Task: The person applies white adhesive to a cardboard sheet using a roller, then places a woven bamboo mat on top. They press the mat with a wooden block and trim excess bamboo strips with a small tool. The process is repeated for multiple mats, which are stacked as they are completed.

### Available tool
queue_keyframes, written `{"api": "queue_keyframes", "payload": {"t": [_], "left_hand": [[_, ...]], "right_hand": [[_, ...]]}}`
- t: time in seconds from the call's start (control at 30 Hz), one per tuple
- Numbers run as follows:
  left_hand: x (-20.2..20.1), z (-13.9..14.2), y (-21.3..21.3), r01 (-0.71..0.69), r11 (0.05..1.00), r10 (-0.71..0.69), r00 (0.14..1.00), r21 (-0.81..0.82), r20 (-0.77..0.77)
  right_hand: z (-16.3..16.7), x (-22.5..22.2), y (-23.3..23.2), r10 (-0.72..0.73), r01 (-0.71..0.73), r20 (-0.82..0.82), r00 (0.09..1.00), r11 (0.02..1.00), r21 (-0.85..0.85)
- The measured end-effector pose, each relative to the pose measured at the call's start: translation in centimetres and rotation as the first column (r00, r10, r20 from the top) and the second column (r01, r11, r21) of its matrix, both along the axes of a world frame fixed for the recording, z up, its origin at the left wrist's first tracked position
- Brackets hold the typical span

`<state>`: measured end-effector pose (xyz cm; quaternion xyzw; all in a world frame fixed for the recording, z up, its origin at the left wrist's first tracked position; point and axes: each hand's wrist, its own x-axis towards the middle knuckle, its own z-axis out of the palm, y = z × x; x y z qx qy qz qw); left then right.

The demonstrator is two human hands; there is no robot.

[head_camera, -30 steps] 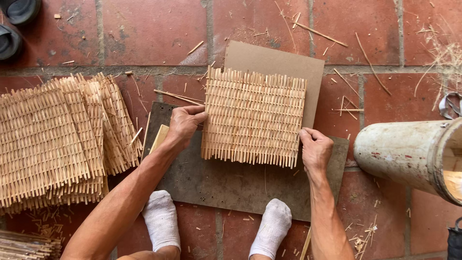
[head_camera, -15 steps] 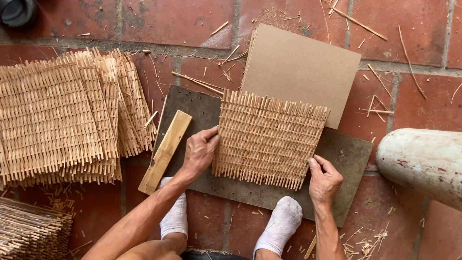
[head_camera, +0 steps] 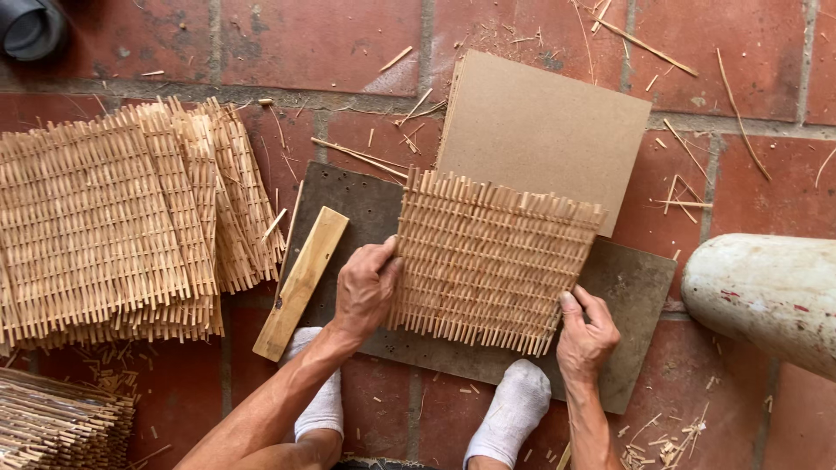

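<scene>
Gripping woven mat (head_camera: 492,261), apparently both-handed

Even, soft daylight; clear picture, no glare

Warm and bright across the red tile floor (head_camera: 331,43). Short, faint shadows under the woven mat (head_camera: 492,261) and along the left hand (head_camera: 366,287), cast down and slightly left. Crisp at centre, each splint distinct. Slightly softer at the corners, mild bending near the white cylinder (head_camera: 766,292) at right edge. No motion blur
</scene>
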<state>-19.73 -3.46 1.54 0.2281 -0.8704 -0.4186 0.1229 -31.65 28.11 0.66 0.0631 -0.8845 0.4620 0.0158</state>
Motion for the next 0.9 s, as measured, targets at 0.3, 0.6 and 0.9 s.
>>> {"api": "queue_keyframes", "payload": {"t": [0.3, 0.6, 0.9], "left_hand": [[-0.9, 7.1, 0.3, 0.036, 0.991, -0.071, 0.957, -0.129, -0.28], [0.2, 10.1, 0.6, 0.022, 0.993, -0.061, 0.936, -0.115, -0.347], [2.9, 9.7, 1.0, -0.013, 1.0, 0.02, 0.95, 0.023, -0.312]], "right_hand": [[1.6, 1.4, 0.0, -0.131, 0.126, -0.245, 0.961, 0.991, -0.038], [4.6, 2.7, 0.0, -0.163, 0.127, -0.264, 0.951, 0.98, -0.151], [8.8, 4.1, 1.2, -0.045, 0.051, -0.463, 0.885, 0.999, 0.0]]}}
